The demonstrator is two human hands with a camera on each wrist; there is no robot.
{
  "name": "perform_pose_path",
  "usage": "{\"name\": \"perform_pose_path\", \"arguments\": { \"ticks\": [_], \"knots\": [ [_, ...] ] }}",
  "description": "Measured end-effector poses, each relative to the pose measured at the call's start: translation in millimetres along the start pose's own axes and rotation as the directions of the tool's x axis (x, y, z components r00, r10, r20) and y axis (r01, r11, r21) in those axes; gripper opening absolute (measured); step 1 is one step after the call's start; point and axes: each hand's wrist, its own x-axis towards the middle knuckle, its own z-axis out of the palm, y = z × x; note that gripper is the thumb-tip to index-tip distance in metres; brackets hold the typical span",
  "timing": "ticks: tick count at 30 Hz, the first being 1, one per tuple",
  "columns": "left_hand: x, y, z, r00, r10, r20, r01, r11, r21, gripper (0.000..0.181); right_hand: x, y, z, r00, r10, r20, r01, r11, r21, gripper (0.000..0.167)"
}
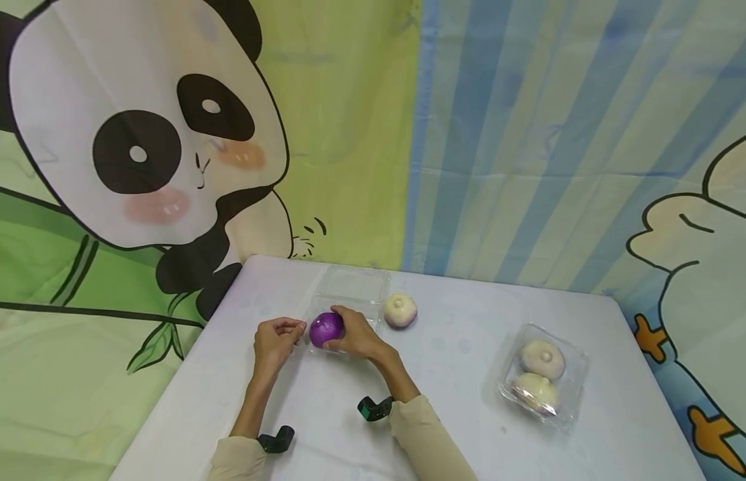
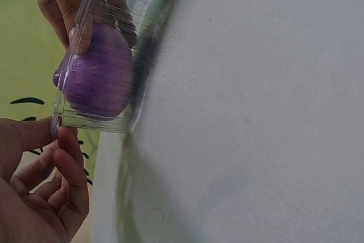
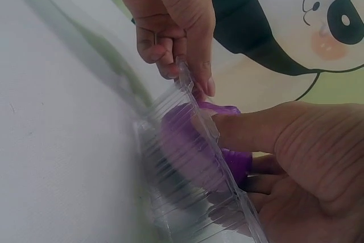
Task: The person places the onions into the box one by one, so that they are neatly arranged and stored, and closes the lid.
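A clear plastic clamshell box [image 1: 363,307] stands with its lid [image 1: 353,283] folded back on the far side. A shiny purple onion [image 1: 325,329] lies in its left part, seen through the ribbed wall in both wrist views. My right hand [image 1: 356,336] grips this onion, thumb on the near side and fingers on the far side. With thumb and forefinger, my left hand [image 1: 278,342] pinches the box's rim at the left corner; its other fingers are loosely curled in the left wrist view. Just right of the box sits a pale onion [image 1: 400,311].
A second clear box [image 1: 574,384] at the right of the white table [image 1: 445,414] holds two pale onions [image 1: 542,359]. Cloth with a panda print [image 1: 150,200] and blue stripes hangs behind the table. Each wrist wears a black camera mount [image 1: 278,440].
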Motion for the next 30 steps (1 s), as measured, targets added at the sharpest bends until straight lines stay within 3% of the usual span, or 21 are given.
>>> {"name": "perform_pose_path", "arguments": {
  "ticks": [18, 30],
  "knots": [
    [0.0, -1.2, 2.9, 1.0, 0.013, 0.003, -0.013, 1.0, 0.0, 0.017, -5.1, -0.6, 0.6, 0.999, 0.048, -0.003, -0.048, 0.996, 0.072, 0.088],
    [-2.3, 1.5, 2.5, 0.999, 0.031, -0.011, -0.031, 0.999, 0.015, 0.016, -7.5, -5.7, -4.0, 0.999, 0.045, -0.012, -0.044, 0.998, 0.04, 0.09]
  ]
}}
